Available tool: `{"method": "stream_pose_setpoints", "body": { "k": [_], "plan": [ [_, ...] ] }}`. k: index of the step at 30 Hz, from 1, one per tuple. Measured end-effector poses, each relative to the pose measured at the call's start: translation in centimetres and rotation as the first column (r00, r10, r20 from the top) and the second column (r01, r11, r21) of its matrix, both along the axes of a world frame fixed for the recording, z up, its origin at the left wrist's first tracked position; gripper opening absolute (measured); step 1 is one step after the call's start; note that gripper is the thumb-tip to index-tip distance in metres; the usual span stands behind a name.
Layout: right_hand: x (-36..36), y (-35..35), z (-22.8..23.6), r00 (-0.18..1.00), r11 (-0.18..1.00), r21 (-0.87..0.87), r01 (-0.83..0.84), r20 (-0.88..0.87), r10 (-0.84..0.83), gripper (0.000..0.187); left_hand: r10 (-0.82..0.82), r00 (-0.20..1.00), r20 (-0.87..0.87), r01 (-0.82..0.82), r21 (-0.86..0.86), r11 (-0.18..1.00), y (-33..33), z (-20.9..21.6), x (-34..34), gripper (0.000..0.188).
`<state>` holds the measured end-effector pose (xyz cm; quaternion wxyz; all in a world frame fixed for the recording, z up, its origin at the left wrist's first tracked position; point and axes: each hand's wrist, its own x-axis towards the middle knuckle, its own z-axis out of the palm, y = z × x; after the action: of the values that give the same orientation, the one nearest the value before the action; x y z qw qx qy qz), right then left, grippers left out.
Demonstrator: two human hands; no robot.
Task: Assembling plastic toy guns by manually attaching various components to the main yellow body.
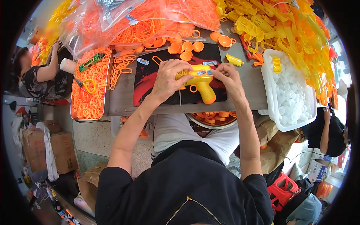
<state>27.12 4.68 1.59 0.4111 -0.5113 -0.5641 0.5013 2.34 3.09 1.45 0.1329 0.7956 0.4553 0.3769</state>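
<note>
A yellow toy gun (206, 89) with an orange-bottomed grip lies across my hands above the dark mat (150, 88). My left hand (168, 78) wraps round its ribbed front end, with the thumb along the side. At the rear end, the fingers of my right hand (229, 77) are pinched against the body; whether a small part sits between them is hidden. Silvery parts show in a slot on top of the gun. A small orange ring (193, 88) is beside the grip. Two small blue-and-white pieces (143, 61) lie near the mat's upper edge.
Left stands a tray of orange rings (89, 105) with yellow-handled scissors (88, 86); right, a white tub of white caps (291, 101). Bags of orange parts (142, 26) and piled yellow shells (277, 26) line the back. Orange cups (186, 55) lie nearer. Other people sit left and right.
</note>
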Motion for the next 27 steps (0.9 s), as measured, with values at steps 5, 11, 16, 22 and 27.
{"method": "stream_pose_setpoints", "body": {
  "k": [5,11,16,22,27],
  "plan": [
    [-0.3,1.4,-0.8,0.985,0.987,0.125,-0.101,0.154,0.081,0.027,-0.001,0.999,-0.042,0.001,0.006,1.000,0.0,0.0,0.3,0.020],
    [-0.5,1.7,0.2,0.944,0.968,0.185,-0.171,0.311,0.108,0.029,0.001,1.000,0.024,-0.001,0.003,1.000,-0.1,-0.6,0.3,0.020],
    [-0.5,1.7,0.9,0.929,0.957,0.201,-0.210,0.346,0.131,0.028,0.013,1.000,0.011,-0.013,-0.014,1.000,-0.3,0.0,0.6,0.019],
    [-0.5,0.3,2.1,0.845,0.793,0.536,-0.291,0.532,-0.049,0.018,0.038,0.999,-0.022,-0.039,-0.073,0.997,-0.4,0.4,0.9,0.020],
    [0.1,0.2,1.0,0.735,0.591,0.559,-0.581,0.672,0.086,0.045,0.003,0.996,0.092,0.008,-0.113,0.994,-0.2,-0.3,0.7,0.021]
  ]
}}
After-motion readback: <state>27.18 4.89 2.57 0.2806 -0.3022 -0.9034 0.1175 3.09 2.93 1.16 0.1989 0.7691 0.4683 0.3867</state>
